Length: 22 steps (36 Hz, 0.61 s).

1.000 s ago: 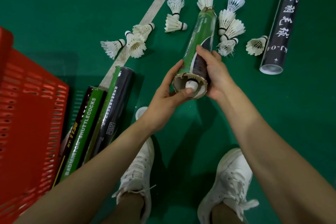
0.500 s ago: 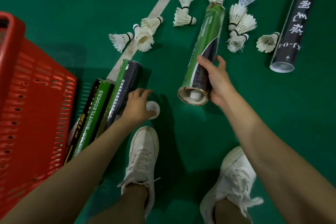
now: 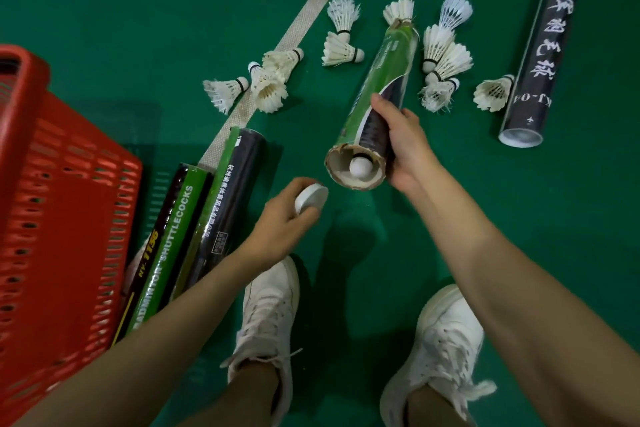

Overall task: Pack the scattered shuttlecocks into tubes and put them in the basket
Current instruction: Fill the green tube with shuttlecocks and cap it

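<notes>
My right hand grips a green and black tube near its open lower end, where the white cork of a shuttlecock shows inside. Feathers stick out of the tube's far end. My left hand holds a white round cap just below and left of that open end. Several loose shuttlecocks lie scattered on the green floor beyond the tube. The red basket stands at the left.
Two tubes lie side by side next to the basket. A black tube with white characters lies at the right, beside a shuttlecock. My white shoes stand below my hands. White court lines cross the floor.
My left hand left the tube's open end, reached down to the floor for the white cap, and has now lifted it toward the tube. My right hand kept its grip on the tube.
</notes>
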Tool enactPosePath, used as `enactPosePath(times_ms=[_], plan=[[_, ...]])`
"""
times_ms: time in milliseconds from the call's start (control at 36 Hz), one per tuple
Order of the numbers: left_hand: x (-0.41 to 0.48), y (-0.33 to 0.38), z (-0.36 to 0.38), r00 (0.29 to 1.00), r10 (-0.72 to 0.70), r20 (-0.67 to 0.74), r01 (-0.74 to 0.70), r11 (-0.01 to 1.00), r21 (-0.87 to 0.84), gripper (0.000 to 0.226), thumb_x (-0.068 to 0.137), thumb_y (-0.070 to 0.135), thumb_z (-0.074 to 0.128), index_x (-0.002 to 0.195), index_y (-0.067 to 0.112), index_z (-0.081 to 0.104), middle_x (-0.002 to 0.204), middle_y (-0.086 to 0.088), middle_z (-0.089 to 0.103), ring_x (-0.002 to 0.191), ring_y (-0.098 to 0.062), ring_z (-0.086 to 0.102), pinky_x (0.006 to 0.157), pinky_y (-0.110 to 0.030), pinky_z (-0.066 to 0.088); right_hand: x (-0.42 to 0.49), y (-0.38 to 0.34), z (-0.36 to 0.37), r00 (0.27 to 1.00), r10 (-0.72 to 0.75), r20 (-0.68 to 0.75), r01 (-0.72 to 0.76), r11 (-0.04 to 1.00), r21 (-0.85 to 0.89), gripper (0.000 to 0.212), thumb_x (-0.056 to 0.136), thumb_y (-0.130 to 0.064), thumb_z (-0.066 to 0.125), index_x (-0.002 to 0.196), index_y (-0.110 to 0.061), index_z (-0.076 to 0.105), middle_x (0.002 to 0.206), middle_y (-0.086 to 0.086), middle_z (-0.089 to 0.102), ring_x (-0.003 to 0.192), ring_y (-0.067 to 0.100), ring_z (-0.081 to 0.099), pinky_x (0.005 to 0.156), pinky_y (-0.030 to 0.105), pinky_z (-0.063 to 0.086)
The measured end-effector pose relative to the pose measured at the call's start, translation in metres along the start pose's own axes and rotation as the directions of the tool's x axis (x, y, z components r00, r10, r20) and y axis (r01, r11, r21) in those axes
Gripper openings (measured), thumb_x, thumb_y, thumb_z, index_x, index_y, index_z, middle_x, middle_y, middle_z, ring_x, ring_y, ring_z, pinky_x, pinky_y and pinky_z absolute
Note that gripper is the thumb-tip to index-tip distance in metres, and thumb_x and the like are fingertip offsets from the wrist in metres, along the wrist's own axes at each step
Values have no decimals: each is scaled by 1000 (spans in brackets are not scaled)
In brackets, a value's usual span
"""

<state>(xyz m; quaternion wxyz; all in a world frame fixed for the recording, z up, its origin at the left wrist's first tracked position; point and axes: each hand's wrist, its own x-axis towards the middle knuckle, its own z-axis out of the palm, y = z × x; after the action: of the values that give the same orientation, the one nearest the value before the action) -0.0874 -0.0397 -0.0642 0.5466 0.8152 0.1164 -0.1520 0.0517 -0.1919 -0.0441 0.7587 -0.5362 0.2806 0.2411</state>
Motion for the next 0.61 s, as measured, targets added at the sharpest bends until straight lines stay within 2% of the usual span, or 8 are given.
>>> enactPosePath(times_ms=[83, 139, 194, 250, 306, 389, 528, 611], plan=[[-10, 19, -2, 987, 157, -19, -157, 988, 0, 19, 95, 21, 58, 106, 30, 45, 97, 12, 61, 80, -9, 68, 71, -26, 53, -1, -10, 5, 999, 26, 20, -26, 999, 34, 73, 73, -36, 78, 133, -10, 46, 116, 14, 67, 94, 30, 70, 70, 40, 58], [-15, 31, -3, 963, 256, -80, -258, 966, -19, 18, 94, 25, 60, 99, 33, 45, 98, 15, 64, 84, -8, 68, 72, -20, 51, -2, -16, 7, 999, 38, 17, -39, 997, 63, 72, 69, -37, 79, 130, -12, 51, 111, 11, 69, 91, 28, 71, 72, 42, 58], [-15, 43, -3, 933, 328, -149, -341, 937, -74, 11, 87, 32, 63, 92, 28, 53, 104, 13, 62, 93, -13, 63, 78, -25, 49, -2, -23, 8, 999, 23, 40, -26, 996, 87, 53, 76, -34, 76, 120, -10, 57, 98, 9, 71, 82, 25, 71, 75, 42, 58], [-10, 53, -2, 887, 415, -205, -424, 905, -4, 18, 81, 33, 66, 81, 18, 56, 108, 8, 53, 102, -6, 53, 86, -22, 42, -3, -27, 9, 997, 10, 75, -17, 995, 99, 30, 84, -31, 69, 105, -10, 63, 87, 8, 69, 76, 25, 68, 79, 41, 57], [0, 62, -2, 866, 447, -224, -438, 894, 89, 23, 77, 38, 69, 76, 18, 57, 108, 13, 44, 103, -3, 43, 91, -16, 34, -6, -31, 11, 995, 6, 99, -16, 995, 100, 26, 87, -32, 65, 99, -9, 63, 87, 10, 68, 77, 26, 65, 82, 41, 55], [16, 72, -4, 870, 435, -231, -395, 897, 200, 25, 70, 49, 71, 75, 28, 57, 106, 20, 35, 97, -12, 33, 90, -7, 24, -9, -34, 12, 994, 15, 108, -25, 995, 92, 31, 89, -37, 62, 100, -8, 62, 89, 11, 67, 77, 27, 65, 81, 41, 56], [26, 79, -4, 892, 401, -208, -369, 913, 175, 25, 71, 37, 78, 79, 25, 57, 104, 18, 33, 103, -16, 32, 89, -2, 20, -11, -38, 8, 992, 34, 119, -49, 990, 130, 30, 90, -39, 60, 92, -10, 61, 78, 9, 66, 68, 24, 65, 68, 34, 58], [30, 80, -7, 911, 349, -220, -336, 937, 96, 24, 72, 39, 76, 80, 29, 56, 104, 18, 36, 105, -13, 33, 90, -6, 25, -10, -35, 8, 991, 34, 129, -52, 989, 136, 31, 89, -39, 61, 97, -9, 61, 85, 12, 66, 80, 29, 65, 82, 43, 57]])
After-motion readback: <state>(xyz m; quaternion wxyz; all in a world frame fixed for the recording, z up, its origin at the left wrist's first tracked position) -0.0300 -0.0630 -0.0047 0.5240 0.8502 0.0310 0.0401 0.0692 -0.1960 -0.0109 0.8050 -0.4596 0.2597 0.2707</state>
